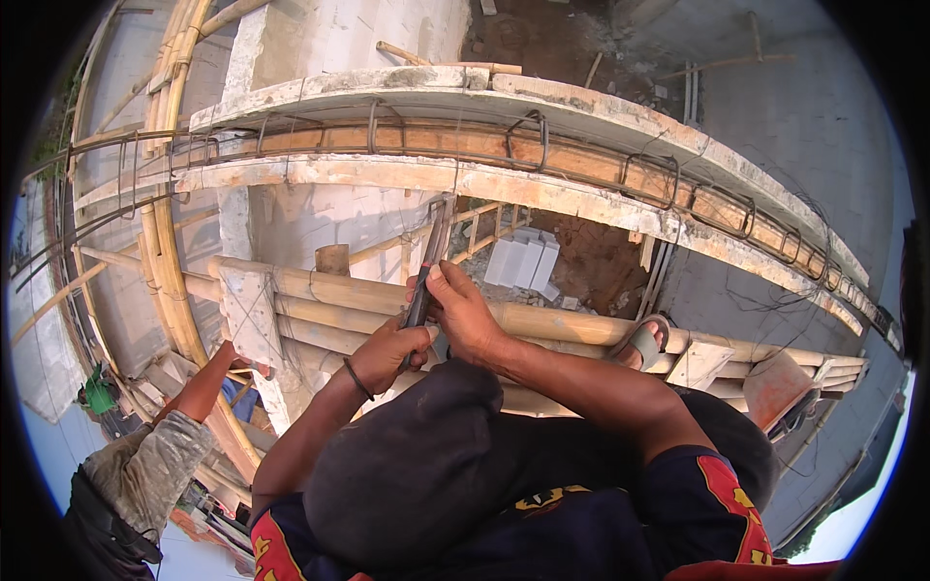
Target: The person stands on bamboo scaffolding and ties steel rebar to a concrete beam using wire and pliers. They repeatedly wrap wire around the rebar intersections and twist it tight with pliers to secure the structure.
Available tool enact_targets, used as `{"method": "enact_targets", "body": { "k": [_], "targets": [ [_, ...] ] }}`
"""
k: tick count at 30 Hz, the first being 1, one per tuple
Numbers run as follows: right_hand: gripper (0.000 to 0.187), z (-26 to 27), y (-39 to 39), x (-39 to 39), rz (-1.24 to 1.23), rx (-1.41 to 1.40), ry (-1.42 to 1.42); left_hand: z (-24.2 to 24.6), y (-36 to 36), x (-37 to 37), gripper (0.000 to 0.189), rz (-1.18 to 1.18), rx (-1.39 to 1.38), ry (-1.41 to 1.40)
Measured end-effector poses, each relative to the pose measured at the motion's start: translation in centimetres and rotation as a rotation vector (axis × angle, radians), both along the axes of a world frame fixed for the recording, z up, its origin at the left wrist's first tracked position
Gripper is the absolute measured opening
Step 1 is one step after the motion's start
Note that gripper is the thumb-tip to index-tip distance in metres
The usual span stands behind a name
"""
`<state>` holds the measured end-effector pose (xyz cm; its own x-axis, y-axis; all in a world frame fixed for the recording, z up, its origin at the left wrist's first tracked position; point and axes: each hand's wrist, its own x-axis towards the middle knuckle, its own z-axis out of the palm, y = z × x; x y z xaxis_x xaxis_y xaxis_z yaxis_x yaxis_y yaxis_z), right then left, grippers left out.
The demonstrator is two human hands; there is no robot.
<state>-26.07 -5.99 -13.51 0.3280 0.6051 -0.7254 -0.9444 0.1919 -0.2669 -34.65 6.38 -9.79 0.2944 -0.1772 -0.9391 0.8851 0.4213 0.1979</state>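
Note:
Both my hands are on one long, narrow tool (423, 287) with a dark grip and metal upper part; its exact kind is unclear. My left hand (398, 348) is closed around its lower end, by my raised knee. Higher up, my right hand (459, 305) holds it, the thumb lying along the grip. The metal end reaches up to the lower edge of a formwork board (363, 171). Behind that board a rebar cage with bent stirrups (527, 141) runs along the beam form, with a second board (581, 98) on its far side.
A bamboo platform (567, 322) lies beneath me, with my sandalled foot (643, 343) on it. Bamboo poles (171, 290) stand at left, near another person (145, 465) reaching in. Far below, white blocks (522, 260) rest on the ground. Loose wires hang at right.

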Motion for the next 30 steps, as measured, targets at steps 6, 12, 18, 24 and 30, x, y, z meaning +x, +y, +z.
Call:
{"method": "enact_targets", "body": {
  "k": [6, 12, 18, 24, 30],
  "targets": [
    [0.034, -0.5, -1.0, 0.4, -0.085, -0.066, 0.104, 0.4, -2.0, 0.7, 0.058, -0.743, 0.936, -0.115],
    [0.02, -2.1, -2.9, 3.0, 0.051, -0.039, 0.008, 1.3, -2.4, 1.1, 0.069, -0.727, 0.863, -0.092],
    [0.015, -2.3, -4.6, 3.8, 0.006, 0.174, 0.149, 0.8, -1.5, 0.8, 0.106, -0.438, 0.425, -0.403],
    [0.015, -3.0, -6.5, 6.0, 0.232, 0.035, 0.034, -0.1, -0.2, 1.3, 0.078, -0.556, 0.435, -0.139],
    [0.023, -6.2, -8.4, 8.8, 0.475, -0.363, -1.393, 0.6, -0.4, 1.5, 0.071, -0.372, 0.245, -0.08]
  ]
}}
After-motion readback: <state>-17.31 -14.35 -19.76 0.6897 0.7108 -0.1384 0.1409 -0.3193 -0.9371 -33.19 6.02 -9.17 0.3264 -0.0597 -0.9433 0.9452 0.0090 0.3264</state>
